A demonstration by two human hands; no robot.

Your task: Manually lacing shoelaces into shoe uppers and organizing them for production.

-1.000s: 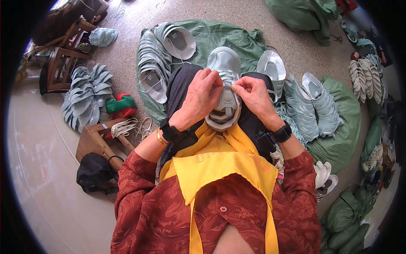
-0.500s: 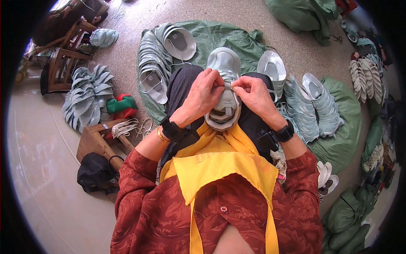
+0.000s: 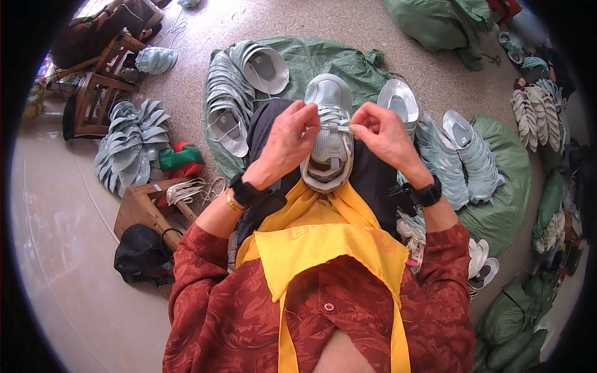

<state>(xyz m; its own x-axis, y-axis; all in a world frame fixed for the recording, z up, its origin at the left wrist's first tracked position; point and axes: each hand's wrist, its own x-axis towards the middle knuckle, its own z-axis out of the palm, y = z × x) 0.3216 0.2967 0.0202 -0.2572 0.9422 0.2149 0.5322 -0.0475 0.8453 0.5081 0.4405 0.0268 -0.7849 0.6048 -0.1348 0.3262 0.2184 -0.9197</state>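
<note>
A pale grey-blue shoe upper [image 3: 328,93] lies between my knees, its toe pointing away from me and its padded collar towards my apron. White shoelace [image 3: 336,117] crosses its front above the tongue. My left hand [image 3: 287,138] is closed at the upper's left edge, thumb and fingers pinched where the lace runs to them; the exact grip is partly hidden. On the other side, my right hand [image 3: 384,132] pinches the lace between thumb and forefinger beside the tongue.
Stacked pale uppers [image 3: 227,93] rest on a green sack [image 3: 317,53] beyond my left knee. More stacked uppers [image 3: 476,158] stand right on another green sack [image 3: 516,186]. At left are a heap of pale pieces [image 3: 127,143], a wooden stool [image 3: 146,208] with white laces, and a black bag [image 3: 142,252].
My hands have drawn apart from the tongue, the left one leftwards and the right one slightly to the right. More of the crossed lace shows between them. The upper stays between my knees.
</note>
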